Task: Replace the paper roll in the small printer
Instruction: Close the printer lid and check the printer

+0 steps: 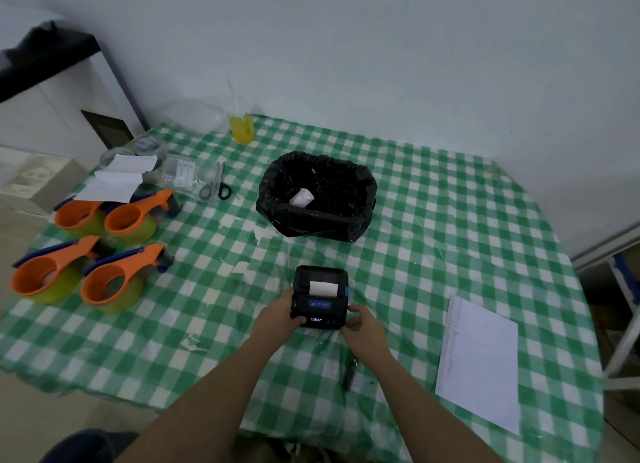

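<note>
On the checked cloth, both hands clasp the printer, its blue label unreadable.

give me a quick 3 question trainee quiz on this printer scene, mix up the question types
1. True or false: both hands are on the small printer.
2. Multiple choice: what lies inside the black-lined bin? A) scissors B) a white paper piece C) a tape dispenser
3. Short answer: how many orange tape dispensers sit on the checked tablecloth?

Key
1. True: the left hand grips the printer's left side, and the right hand its right front corner.
2. B, the white paper piece.
3. Four, grouped at the table's left, e.g..
</note>
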`<state>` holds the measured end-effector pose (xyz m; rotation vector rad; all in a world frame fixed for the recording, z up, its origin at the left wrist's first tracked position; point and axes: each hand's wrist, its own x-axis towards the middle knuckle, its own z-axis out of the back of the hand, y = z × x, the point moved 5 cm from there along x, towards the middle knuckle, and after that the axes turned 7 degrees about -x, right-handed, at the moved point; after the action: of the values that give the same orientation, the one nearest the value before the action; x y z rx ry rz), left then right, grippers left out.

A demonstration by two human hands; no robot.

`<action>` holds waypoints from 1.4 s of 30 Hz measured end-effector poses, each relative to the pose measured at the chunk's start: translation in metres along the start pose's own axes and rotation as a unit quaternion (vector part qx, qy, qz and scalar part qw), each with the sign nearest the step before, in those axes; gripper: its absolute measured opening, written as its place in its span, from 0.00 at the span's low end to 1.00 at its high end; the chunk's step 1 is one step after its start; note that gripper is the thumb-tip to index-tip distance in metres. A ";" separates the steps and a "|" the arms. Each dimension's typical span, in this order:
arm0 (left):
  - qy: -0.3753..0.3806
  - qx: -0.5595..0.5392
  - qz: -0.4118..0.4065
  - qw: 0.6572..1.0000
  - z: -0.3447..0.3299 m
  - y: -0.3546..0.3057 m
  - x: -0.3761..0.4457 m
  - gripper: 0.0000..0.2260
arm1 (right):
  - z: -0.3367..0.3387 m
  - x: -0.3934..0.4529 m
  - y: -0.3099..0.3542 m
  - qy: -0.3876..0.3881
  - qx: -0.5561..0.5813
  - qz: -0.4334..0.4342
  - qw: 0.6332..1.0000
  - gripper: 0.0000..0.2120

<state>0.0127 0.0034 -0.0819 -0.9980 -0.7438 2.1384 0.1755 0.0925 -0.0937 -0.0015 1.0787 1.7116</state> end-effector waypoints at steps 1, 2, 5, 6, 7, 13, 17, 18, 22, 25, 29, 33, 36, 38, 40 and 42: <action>0.001 0.003 -0.001 1.000 0.000 0.000 0.000 0.26 | 0.000 0.000 0.000 0.001 0.001 -0.002 1.000 0.20; 0.002 0.008 -0.003 1.000 0.000 -0.001 -0.001 0.26 | 0.000 0.000 0.000 0.003 0.002 -0.003 1.000 0.21; 0.001 0.008 -0.006 1.000 0.000 -0.001 -0.001 0.26 | 0.000 -0.001 0.002 0.003 0.002 -0.003 1.000 0.21; -0.001 0.003 -0.007 1.000 0.000 -0.001 -0.001 0.27 | 0.000 -0.001 0.002 0.002 0.000 -0.002 1.000 0.21; -0.003 -0.002 -0.010 1.000 0.000 -0.001 -0.001 0.27 | 0.001 -0.001 0.002 0.001 -0.001 -0.001 1.000 0.21; -0.004 -0.076 -0.010 0.997 -0.002 0.000 -0.006 0.26 | -0.001 -0.005 0.000 -0.005 0.007 0.000 1.000 0.21; -0.003 -0.113 0.023 0.993 -0.001 0.005 -0.009 0.31 | -0.002 -0.005 -0.001 -0.023 0.014 0.000 1.000 0.21; -0.005 -0.115 0.034 0.993 0.001 0.008 -0.009 0.32 | -0.003 -0.004 0.000 -0.026 0.015 0.000 1.000 0.21; -0.025 -0.120 0.057 0.991 0.007 0.017 -0.010 0.27 | -0.002 -0.005 0.002 -0.044 0.015 -0.001 0.999 0.21; -0.041 -0.112 0.056 0.991 0.012 0.019 -0.012 0.22 | -0.002 -0.006 0.005 -0.055 0.025 0.009 0.998 0.20; -0.054 -0.116 0.053 0.990 0.015 0.023 -0.015 0.19 | -0.002 -0.004 0.007 -0.053 0.035 0.004 0.998 0.21; -0.055 -0.132 0.066 0.988 0.012 0.025 -0.016 0.18 | -0.002 -0.004 0.007 -0.045 0.037 0.000 0.998 0.21; -0.056 -0.132 0.066 0.988 0.010 0.026 -0.015 0.17 | -0.003 -0.003 0.006 -0.047 0.048 -0.010 0.998 0.20; -0.055 -0.134 0.063 0.987 0.009 0.025 -0.015 0.17 | -0.003 -0.001 0.006 -0.045 0.060 -0.018 0.997 0.20; -0.053 -0.133 0.062 0.988 0.008 0.024 -0.015 0.17 | -0.003 0.000 0.005 -0.043 0.064 -0.022 0.997 0.20; -0.054 -0.135 0.062 0.987 0.007 0.025 -0.015 0.16 | -0.003 0.001 0.005 -0.041 0.064 -0.024 0.997 0.20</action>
<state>0.0066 -0.0249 -0.0888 -1.0975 -1.0730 2.2548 0.1696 0.0912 -0.0933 0.1216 1.1166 1.5839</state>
